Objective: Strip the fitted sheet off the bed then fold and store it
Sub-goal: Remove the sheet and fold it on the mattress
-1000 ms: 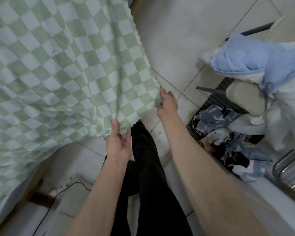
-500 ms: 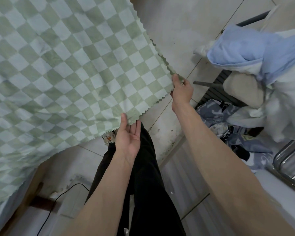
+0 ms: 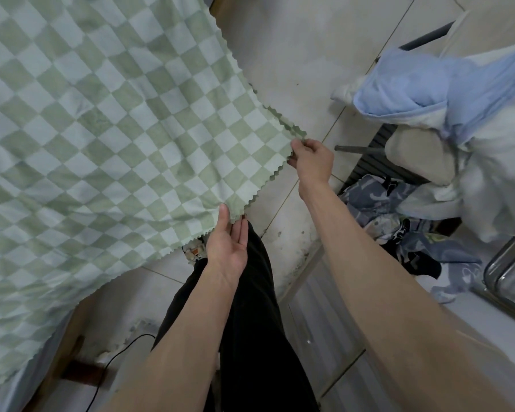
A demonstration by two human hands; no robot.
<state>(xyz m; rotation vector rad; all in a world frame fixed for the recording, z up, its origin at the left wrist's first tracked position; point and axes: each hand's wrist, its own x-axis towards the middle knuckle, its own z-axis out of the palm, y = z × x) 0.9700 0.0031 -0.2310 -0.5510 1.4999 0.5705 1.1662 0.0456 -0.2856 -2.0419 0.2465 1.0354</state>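
- We saw the green-and-white checked sheet (image 3: 107, 120) spread over the upper left of the view, its zigzag-cut hem running diagonally from the top centre down to the lower left, where it hung over the side of the bed (image 3: 39, 346).
- The right hand (image 3: 311, 160) pinched the sheet's hem at an outer corner, fingers curled round the cloth and holding it up above the tiled floor (image 3: 295, 40).
- The left hand (image 3: 228, 242) was turned palm-up at the hem lower down; its thumb lay on top of the cloth and its fingers were extended beneath the edge, so the cloth was lightly nipped between thumb and fingers.
- Between our two hands the hem ran in a fairly taut line.
- Below the hands we saw the person's legs in black trousers (image 3: 256, 307), standing on the floor just beside the bed.
- A black cable (image 3: 113, 358) trailed across the floor near the bed's wooden base.
- To the right, well apart from the sheet, lay a heap of pale blue and white bedding (image 3: 428, 84), with patterned dark blue clothing (image 3: 399, 209) piled below it.
- A shiny metal object (image 3: 512, 272) showed at the right edge; we could not tell what it was.
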